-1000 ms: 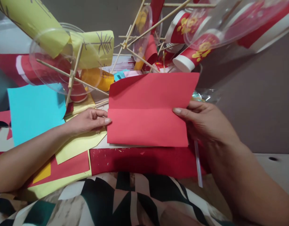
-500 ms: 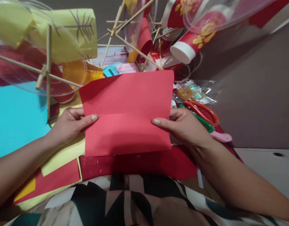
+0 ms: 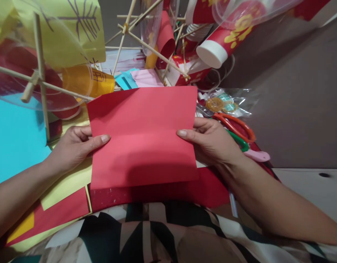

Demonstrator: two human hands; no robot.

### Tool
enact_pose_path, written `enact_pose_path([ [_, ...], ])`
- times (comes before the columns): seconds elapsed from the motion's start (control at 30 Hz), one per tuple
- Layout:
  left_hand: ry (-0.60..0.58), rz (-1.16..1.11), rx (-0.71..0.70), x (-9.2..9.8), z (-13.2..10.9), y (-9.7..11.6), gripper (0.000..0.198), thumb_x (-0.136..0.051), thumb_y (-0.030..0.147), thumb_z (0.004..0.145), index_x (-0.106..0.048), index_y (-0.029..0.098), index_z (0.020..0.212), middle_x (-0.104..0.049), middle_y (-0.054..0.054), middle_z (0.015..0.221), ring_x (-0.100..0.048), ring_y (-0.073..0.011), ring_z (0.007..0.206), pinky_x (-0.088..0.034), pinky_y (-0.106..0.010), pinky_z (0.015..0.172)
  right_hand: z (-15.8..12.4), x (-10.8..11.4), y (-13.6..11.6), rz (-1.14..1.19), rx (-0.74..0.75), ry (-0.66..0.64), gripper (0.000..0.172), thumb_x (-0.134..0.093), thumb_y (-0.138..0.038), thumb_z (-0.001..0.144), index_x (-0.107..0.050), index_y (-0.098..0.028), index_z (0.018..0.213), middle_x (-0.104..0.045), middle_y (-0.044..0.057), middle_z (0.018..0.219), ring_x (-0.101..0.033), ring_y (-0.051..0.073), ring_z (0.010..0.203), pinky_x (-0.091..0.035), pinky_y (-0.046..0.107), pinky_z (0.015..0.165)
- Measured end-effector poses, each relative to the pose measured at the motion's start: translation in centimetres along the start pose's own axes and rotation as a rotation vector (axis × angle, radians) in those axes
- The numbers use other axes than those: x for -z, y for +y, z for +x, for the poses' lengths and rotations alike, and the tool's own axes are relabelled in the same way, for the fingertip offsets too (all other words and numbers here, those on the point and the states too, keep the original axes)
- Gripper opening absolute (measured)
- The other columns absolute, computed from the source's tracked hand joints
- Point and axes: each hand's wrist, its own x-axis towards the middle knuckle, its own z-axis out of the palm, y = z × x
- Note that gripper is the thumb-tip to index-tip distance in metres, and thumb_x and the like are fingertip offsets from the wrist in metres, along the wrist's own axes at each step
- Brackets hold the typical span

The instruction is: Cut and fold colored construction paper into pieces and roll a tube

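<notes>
A sheet of red paper [image 3: 146,146] is held up in front of me, with a faint crease across its middle. My left hand [image 3: 78,144] pinches its left edge, thumb on the near face and fingers behind. At the right edge my right hand [image 3: 209,140] grips it the same way, thumb on top. The fingers behind the paper are partly hidden. Just beyond my right hand lie scissors with orange handles [image 3: 237,128], a green handle [image 3: 238,140] and a pink handle [image 3: 257,155].
Sheets of blue paper [image 3: 15,142] and yellow paper [image 3: 67,182] lie at left. Stick frames [image 3: 124,28] joined at crossings stand behind, beside an orange cup [image 3: 89,80] and a red-and-white paper cup [image 3: 231,36]. A clear plastic bag [image 3: 234,102] lies at right, near a grey wall [image 3: 300,98].
The view has shifted slightly, so the background sits further left and higher. Both hands still hold the red paper, whose lower edge now tilts a little differently.
</notes>
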Motion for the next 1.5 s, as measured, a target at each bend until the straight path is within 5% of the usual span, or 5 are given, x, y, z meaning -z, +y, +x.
enact_pose_path([
  [0.27,-0.052,-0.084,-0.045,-0.4,0.1,0.4,0.008,-0.086,0.023,0.072,-0.079,0.019,0.072,-0.076,0.003,0.067,-0.066,-0.008,0.059,-0.056,-0.013,0.059,0.0,0.4,0.2,-0.033,0.039,-0.001,0.034,-0.091,-0.03,0.062,-0.078,-0.029,0.094,-0.079,0.002,0.105,-0.073,0.028,0.104,-0.061,0.048,0.09],
  [0.47,-0.052,-0.202,-0.029,-0.4,0.1,0.4,0.022,-0.087,0.02,0.069,-0.082,0.022,0.091,-0.079,-0.002,0.079,-0.072,-0.0149,0.064,-0.062,-0.026,0.069,0.2,0.6,0.2,-0.034,0.07,0.01,0.028,-0.091,-0.029,0.061,-0.08,-0.032,0.086,-0.079,-0.001,0.092,-0.075,0.025,0.09,-0.062,0.046,0.086],
  [0.87,-0.136,-0.219,0.019,-0.2,0.1,1.6,0.02,-0.094,0.027,0.057,-0.081,0.016,0.066,-0.075,-0.006,0.063,-0.068,-0.0142,0.049,-0.055,-0.018,0.047,-0.3,0.2,-1.3,-0.159,0.032,0.018,0.013,-0.09,-0.028,0.056,-0.079,-0.026,0.063,-0.075,0.001,0.07,-0.07,0.016,0.064,-0.062,0.033,0.07],
  [1.27,-0.216,-0.224,0.032,0.5,0.2,1.2,0.016,-0.089,0.023,0.067,-0.08,0.014,0.077,-0.077,-0.007,0.07,-0.072,-0.0157,0.057,-0.058,-0.019,0.054,-0.5,1.0,-0.8,-0.263,0.087,0.004,0.013,-0.089,-0.037,0.063,-0.078,-0.031,0.066,-0.076,0.003,0.078,-0.072,0.023,0.078,-0.062,0.041,0.078],
  [1.5,-0.207,-0.306,-0.034,0.1,0.4,0.5,0.021,-0.079,0.011,0.076,-0.078,0.016,0.096,-0.078,-0.004,0.074,-0.074,-0.0154,0.062,-0.062,-0.024,0.064,-0.1,0.9,-0.2,-0.071,0.0,-0.067,0.035,-0.092,-0.032,0.06,-0.077,-0.027,0.092,-0.079,0.003,0.095,-0.075,0.027,0.095,-0.062,0.046,0.085],
])
